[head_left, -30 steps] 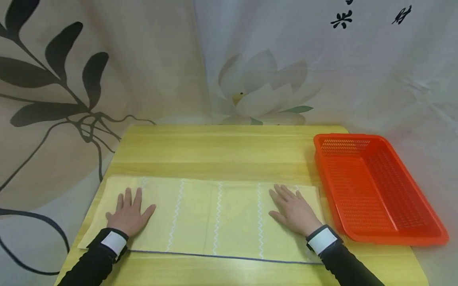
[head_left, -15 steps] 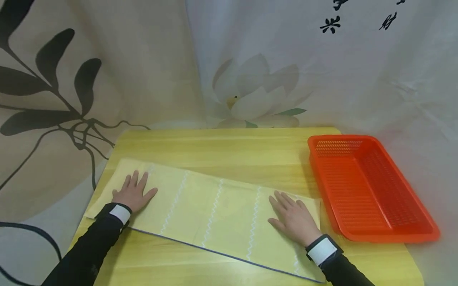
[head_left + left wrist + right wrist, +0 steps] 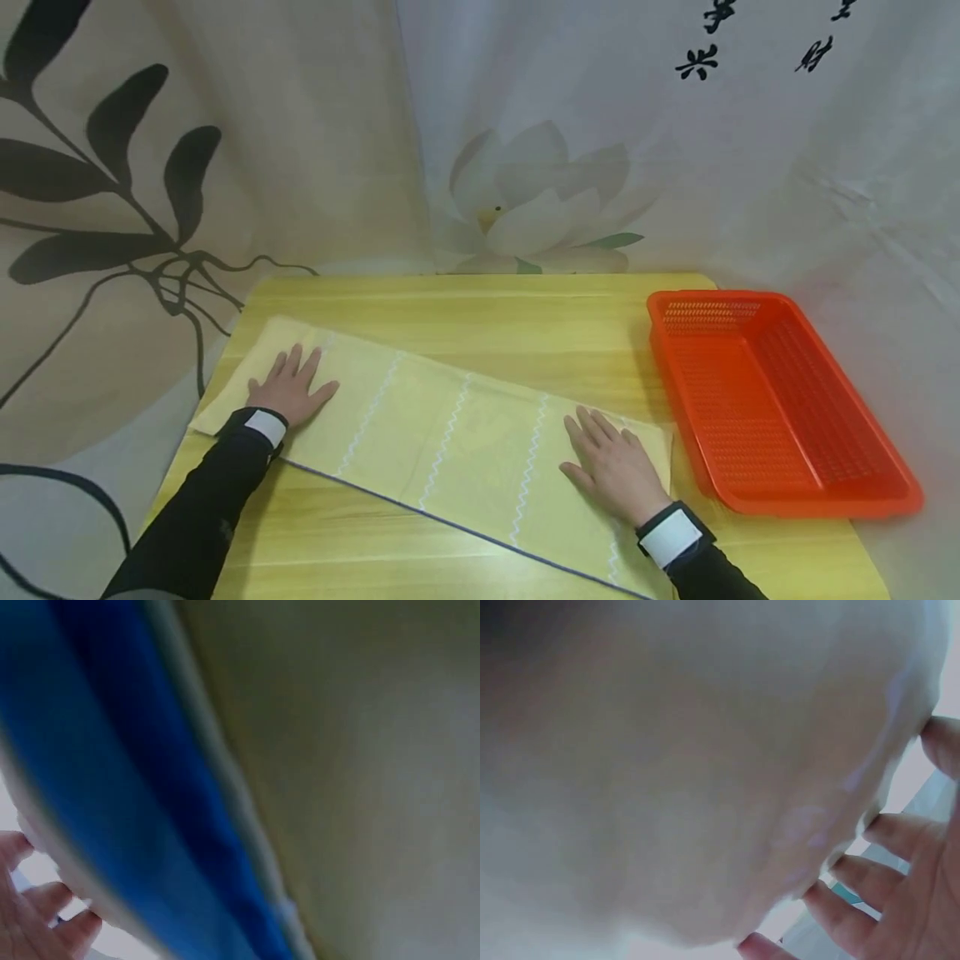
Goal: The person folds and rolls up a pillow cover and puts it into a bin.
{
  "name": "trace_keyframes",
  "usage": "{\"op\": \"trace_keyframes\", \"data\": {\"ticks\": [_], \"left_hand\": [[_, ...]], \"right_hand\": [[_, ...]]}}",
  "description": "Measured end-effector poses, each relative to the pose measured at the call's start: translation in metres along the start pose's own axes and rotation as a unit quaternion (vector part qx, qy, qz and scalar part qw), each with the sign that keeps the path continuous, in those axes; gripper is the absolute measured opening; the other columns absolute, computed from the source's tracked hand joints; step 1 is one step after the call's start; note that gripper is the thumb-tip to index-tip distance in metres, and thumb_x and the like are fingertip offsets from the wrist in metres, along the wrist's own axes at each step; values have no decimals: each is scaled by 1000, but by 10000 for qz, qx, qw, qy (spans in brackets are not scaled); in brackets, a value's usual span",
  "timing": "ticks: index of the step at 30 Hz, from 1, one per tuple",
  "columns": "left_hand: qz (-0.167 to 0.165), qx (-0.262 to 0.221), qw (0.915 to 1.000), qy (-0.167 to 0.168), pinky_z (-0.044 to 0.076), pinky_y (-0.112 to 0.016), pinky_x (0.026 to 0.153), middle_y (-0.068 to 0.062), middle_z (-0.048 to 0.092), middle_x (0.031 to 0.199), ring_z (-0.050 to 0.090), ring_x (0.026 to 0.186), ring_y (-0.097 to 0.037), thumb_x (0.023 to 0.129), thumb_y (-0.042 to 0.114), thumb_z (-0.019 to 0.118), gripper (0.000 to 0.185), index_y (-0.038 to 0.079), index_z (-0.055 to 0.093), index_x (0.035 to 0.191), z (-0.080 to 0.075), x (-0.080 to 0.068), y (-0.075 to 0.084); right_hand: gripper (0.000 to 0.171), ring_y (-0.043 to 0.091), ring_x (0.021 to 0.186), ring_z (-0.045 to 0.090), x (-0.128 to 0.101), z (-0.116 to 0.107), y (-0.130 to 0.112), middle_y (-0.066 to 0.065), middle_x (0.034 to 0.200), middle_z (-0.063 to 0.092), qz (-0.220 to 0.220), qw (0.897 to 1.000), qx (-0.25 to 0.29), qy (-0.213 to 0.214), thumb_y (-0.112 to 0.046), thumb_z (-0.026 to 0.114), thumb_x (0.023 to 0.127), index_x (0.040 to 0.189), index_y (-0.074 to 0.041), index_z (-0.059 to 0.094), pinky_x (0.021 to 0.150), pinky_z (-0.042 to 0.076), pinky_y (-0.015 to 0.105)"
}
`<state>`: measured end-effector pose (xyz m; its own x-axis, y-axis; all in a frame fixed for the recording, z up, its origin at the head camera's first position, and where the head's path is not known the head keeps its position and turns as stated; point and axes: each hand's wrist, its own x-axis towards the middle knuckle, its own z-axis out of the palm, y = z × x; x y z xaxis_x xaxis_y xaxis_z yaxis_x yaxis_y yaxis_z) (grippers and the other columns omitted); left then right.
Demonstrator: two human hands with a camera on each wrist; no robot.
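A folded yellow cloth with white wavy stitch lines lies slantwise on the table, its left end farther from me than its right. Along its near edge runs a thin dark blue border. My left hand rests palm down on the left part, fingers spread. On the right part lies my right hand, also palm down with straight fingers. Blurred blue layers of the cloth fill much of the left wrist view, beside the left hand's fingers. In the right wrist view the fingers touch the cloth's pale surface.
An orange-red plastic basket stands at the table's right, close to the cloth's right end. Bare wood of the yellow table shows behind and in front of the cloth. A printed curtain hangs behind the table.
The cloth has turned: its left end slid away from me with the left hand, while the right end's near corner swung towards me. The right hand stayed nearly in place.
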<state>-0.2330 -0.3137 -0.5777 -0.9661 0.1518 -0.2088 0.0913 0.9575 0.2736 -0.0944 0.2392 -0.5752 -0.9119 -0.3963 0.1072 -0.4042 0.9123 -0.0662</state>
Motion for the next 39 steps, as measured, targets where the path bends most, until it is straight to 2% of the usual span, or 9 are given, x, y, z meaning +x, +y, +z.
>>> {"op": "trace_keyframes", "data": {"ticks": [5, 9, 14, 18, 24, 31, 34, 39], "left_hand": [[-145, -20, 9993, 345, 12, -93, 108, -34, 9, 173, 10, 157, -59, 107, 67, 43, 91, 5, 20, 170, 8, -13, 9], [-347, -123, 9976, 585, 17, -93, 107, -39, 12, 170, 13, 155, -62, 108, 58, 50, 89, -2, 22, 167, 15, -36, 30], [-626, -136, 9961, 603, 20, -93, 106, -43, 12, 168, 15, 153, -65, 108, 55, 51, 91, -9, 21, 165, 24, -64, 58], [-697, -81, 9963, 487, 19, -93, 107, -43, 14, 168, 15, 153, -65, 108, 55, 51, 88, -9, 25, 164, 26, -73, 69], [-616, -72, 9974, 364, 17, -92, 109, -40, 13, 169, 13, 155, -64, 108, 55, 51, 87, -6, 26, 165, 24, -60, 60], [-110, -8, 9990, 441, 15, -93, 108, -39, 16, 169, 15, 155, -62, 107, 63, 45, 90, -1, 26, 167, 25, -22, 37], [25, 65, 9995, 314, 14, -91, 110, -36, 14, 171, 14, 156, -60, 107, 67, 42, 92, 2, 23, 169, 22, -9, 27], [152, 153, 9997, 132, 14, -91, 111, -35, 14, 171, 14, 157, -59, 107, 64, 45, 90, 3, 22, 169, 11, 7, 15]], "right_hand": [[73, 41, 145, 52, 3, -7, -3, 20, 161, 51, -18, 9998, 32, -174, -50, 73, 99, 155, -6, 56, 104, 50, 69], [72, 40, 142, 56, 9, -13, -3, 19, 156, 56, -194, 9998, 50, -34, -50, 75, 97, 152, -6, 59, 105, 51, 67], [70, 40, 146, 52, 19, -10, 1, 16, 157, 56, -850, 9953, 422, 200, -45, 77, 97, 153, -7, 59, 114, 44, 65], [69, 41, 148, 49, 23, -1, 3, 17, 160, 53, -1342, 9885, 693, 25, -42, 77, 98, 155, -8, 57, 117, 40, 67], [69, 41, 149, 48, 25, 3, 2, 17, 162, 51, -1433, 9869, 692, -277, -43, 75, 99, 156, -7, 56, 116, 41, 68], [68, 43, 146, 51, 24, -11, -7, 19, 160, 52, -1354, 9872, 633, -562, -41, 75, 98, 154, -6, 57, 112, 46, 66], [69, 42, 146, 51, 24, -13, -13, 19, 160, 52, -1340, 9873, 508, -678, -42, 75, 98, 154, -5, 57, 112, 47, 65], [72, 41, 147, 51, 25, -13, -24, 18, 161, 51, -1483, 9854, 297, -786, -44, 75, 98, 155, -6, 55, 112, 49, 62]]}}
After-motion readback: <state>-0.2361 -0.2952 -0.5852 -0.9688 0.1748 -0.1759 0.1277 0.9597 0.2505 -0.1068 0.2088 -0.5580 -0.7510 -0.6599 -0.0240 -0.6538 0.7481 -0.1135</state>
